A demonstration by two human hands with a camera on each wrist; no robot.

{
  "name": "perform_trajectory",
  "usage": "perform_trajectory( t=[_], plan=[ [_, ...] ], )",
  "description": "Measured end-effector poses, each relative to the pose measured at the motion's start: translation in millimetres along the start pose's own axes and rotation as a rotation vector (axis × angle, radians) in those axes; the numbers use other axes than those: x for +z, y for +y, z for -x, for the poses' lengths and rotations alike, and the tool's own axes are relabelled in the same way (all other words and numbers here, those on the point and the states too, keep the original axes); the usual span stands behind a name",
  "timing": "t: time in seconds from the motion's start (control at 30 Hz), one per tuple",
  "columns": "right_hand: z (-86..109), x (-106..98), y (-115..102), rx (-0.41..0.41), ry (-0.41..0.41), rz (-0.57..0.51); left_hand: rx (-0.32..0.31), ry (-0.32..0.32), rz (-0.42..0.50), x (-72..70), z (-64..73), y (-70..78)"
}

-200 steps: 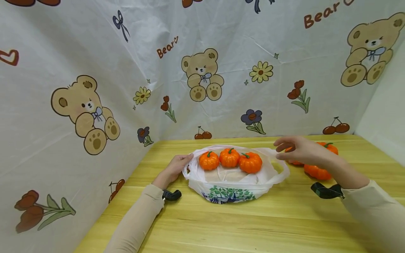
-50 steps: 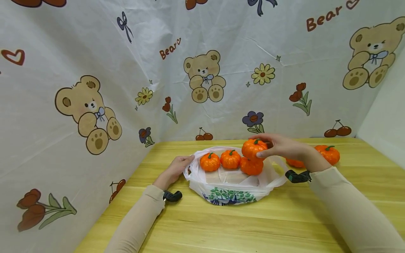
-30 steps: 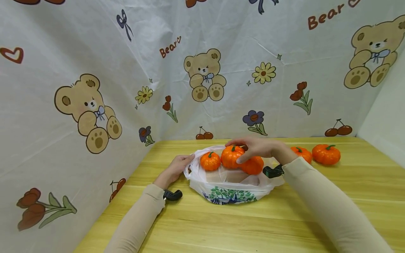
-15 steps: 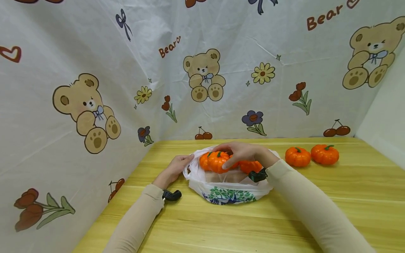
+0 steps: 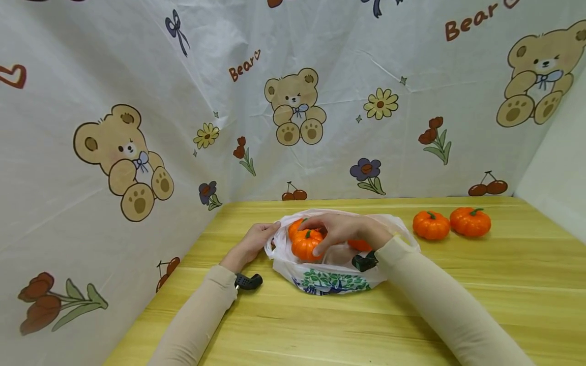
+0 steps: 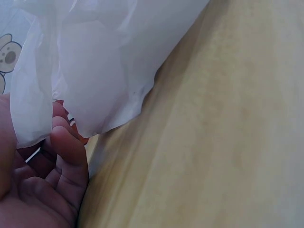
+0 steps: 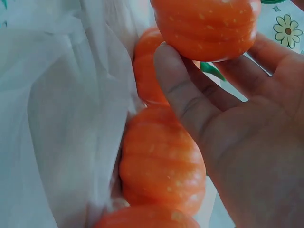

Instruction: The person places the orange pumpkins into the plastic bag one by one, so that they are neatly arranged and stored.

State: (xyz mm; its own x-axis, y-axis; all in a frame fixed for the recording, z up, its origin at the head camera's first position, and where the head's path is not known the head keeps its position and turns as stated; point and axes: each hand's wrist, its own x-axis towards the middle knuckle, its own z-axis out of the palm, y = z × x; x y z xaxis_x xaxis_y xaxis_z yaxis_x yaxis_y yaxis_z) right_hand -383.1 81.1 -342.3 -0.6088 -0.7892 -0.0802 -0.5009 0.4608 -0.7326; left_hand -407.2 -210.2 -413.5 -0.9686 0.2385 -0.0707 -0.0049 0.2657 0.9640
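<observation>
A white plastic bag with a green tree print lies on the table, its mouth spread wide. My left hand pinches the bag's left handle; the left wrist view shows the thin plastic between thumb and fingers. Inside the bag's mouth, my right hand grips a small orange toy pumpkin by its sides, at the left front. Behind that one sits another pumpkin, partly covered. A further pumpkin shows under my right wrist. The right wrist view shows several pumpkins in a row below the held one.
Two more orange pumpkins, one nearer the bag and one farther right, stand on the wooden table. A bear-print sheet hangs behind and at the left. A white wall borders the right.
My right hand has picked up a pumpkin from the right-hand group, carried it left across the bag and lowered it at the left front. My left hand has stayed on the handle.
</observation>
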Motion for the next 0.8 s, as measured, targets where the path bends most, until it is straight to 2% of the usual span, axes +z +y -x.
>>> perform_trajectory(
  t=[0.1, 0.27, 0.43, 0.67, 0.8],
  plan=[
    [-1.5, 3.4, -0.9, -0.012, -0.003, 0.04, 0.003, 0.001, 0.004, 0.1, 0.0, -0.1],
    [-5.6, 11.4, -0.8, -0.023, -0.03, 0.008, 0.001, -0.001, 0.005, 0.4, 0.4, 0.0],
    [-7.6, 18.2, -5.1, 0.026, -0.042, -0.01, 0.002, -0.015, 0.008, -0.2, 0.5, 0.0],
    [-6.2, 24.5, -8.7, 0.105, -0.016, 0.033, 0.01, -0.01, 0.008, -0.6, 0.2, -1.2],
    [-5.1, 24.2, -9.6, 0.123, -0.022, 0.076, 0.012, -0.001, 0.004, 0.0, 1.0, -1.1]
  ],
)
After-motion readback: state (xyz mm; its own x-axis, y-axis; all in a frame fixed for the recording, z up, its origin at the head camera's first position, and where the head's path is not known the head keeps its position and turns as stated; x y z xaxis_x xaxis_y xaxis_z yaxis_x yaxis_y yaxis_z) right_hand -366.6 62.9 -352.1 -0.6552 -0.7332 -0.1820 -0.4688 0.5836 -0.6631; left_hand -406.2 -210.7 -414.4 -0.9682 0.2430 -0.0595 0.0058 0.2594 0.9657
